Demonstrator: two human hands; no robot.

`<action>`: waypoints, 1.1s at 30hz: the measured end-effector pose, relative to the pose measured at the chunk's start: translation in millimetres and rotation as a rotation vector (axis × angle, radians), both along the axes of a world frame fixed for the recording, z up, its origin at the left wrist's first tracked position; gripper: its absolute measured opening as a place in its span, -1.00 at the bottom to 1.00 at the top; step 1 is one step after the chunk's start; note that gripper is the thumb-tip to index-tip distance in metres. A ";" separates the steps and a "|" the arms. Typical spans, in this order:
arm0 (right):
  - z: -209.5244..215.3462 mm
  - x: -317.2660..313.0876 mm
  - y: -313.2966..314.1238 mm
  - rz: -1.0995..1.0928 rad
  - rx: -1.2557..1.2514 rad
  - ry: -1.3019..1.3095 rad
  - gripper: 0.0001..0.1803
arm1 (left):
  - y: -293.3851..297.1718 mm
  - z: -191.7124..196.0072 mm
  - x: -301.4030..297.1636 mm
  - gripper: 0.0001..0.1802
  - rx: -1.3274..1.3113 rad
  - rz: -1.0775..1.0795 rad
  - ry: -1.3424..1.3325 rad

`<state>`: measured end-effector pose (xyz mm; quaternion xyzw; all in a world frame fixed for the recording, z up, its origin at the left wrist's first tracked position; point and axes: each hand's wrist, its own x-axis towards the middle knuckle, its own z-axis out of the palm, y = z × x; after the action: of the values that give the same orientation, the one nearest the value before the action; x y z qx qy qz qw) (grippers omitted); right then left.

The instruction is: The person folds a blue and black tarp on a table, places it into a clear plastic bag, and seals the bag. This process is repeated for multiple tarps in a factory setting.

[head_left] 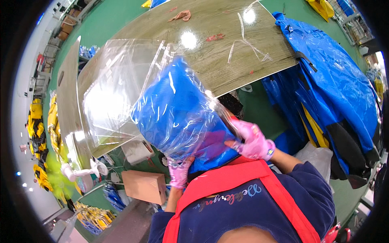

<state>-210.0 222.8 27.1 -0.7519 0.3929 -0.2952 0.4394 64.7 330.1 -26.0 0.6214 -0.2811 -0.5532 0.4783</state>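
Blue bundle (174,101) in clear plastic wrap (172,83), at the centre of the frame, hiding part of the tabletop's (267,44) near edge. Two hands in pink patterned gloves hold it: the right hand (253,141) pinches its right side, thumb apart from the other fingers; the left hand (179,171) is curled at its lower edge, fingertips hard to make out. Clear plastic sheets (117,73) spread to its left, too glary to count. One brown rag (185,15) lies at the top of the tabletop, with loose white strips (242,24) at upper right. Blue garments (332,81), number unclear, drape over the right side. One cardboard box (144,186) sits at lower left. A red apron (227,178) crosses the bottom. Yellow garments (36,137) at far left are small; a green shape (58,174) beside them is blurred.
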 end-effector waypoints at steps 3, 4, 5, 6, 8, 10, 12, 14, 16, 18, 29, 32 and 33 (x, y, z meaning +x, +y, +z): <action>67.3 -5.2 -37.2 0.020 0.571 -0.947 0.17 | -6.3 -28.7 -21.9 -0.21 -0.118 0.322 -0.069; 66.2 -8.2 -44.5 -0.005 0.487 -0.931 0.25 | -15.7 -47.6 -18.3 -0.18 -0.189 0.317 -0.111; 62.9 -14.8 -52.4 -0.027 0.403 -0.916 0.33 | -29.6 -56.2 -13.8 -0.27 -0.185 0.319 -0.157; 46.1 -15.4 -61.0 -0.076 0.345 -0.746 0.36 | -43.3 -63.7 -8.2 -0.36 -0.180 0.324 -0.202; 56.5 0.2 -66.7 -0.189 0.399 -0.712 -0.06 | -79.1 -34.5 -29.3 -0.51 -0.349 0.369 -0.117; 79.1 15.0 -71.9 -0.226 0.435 -0.787 -0.42 | -100.7 -26.7 -35.2 -0.58 -0.351 0.281 -0.153; 89.0 19.7 -83.3 -0.267 0.044 -0.562 -0.50 | -110.0 -13.5 -23.3 -0.72 -0.249 -0.073 -0.533; 97.8 12.2 -101.5 -0.220 -0.206 -0.383 -0.60 | -117.3 33.7 -17.1 -0.75 -0.356 -0.315 -0.821; 96.7 4.7 -114.1 -0.138 -0.298 -0.325 -0.58 | -125.9 83.4 -5.1 -0.74 -0.574 -0.193 -1.416; 83.2 -1.8 -121.8 -0.065 -0.464 -0.195 -0.56 | -170.6 145.5 -4.7 -0.63 -1.110 0.035 -1.685; -64.1 23.2 -93.7 -0.534 0.193 -1.101 -0.36 | -210.4 134.7 -139.5 -0.44 -1.187 -0.357 -1.086; -57.7 16.2 -101.6 -0.482 0.219 -1.252 -0.38 | -187.5 126.9 -171.3 -0.28 -1.372 -0.437 -1.088; -51.7 15.0 -98.0 -0.457 0.185 -1.226 -0.39 | -187.6 129.5 -169.4 -0.29 -1.306 -0.463 -0.818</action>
<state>-195.0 124.8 -24.6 -0.3044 0.2449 -0.7207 0.5727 -104.8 142.6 103.6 0.2958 -0.8225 -0.0908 0.4773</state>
